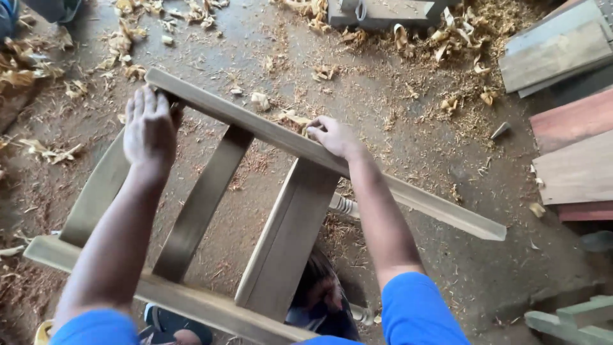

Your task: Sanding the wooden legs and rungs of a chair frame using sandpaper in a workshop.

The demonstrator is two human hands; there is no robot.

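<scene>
A dirt workshop floor is seen from above, strewn with sawdust and curled wood shavings. Stacked wooden planks are laid along the right edge.

At the centre, an unfinished wooden frame is held up off the floor. It is made of two long rails joined by three flat slats, like a chair back, and it is tilted across the view from upper left to lower right.

The far rail is gripped from above by the right hand, fingers curled around its edge. The left hand is laid flat near the rail's left end, fingers spread and extended, not clenched. Blue sleeves are visible at the bottom.
</scene>
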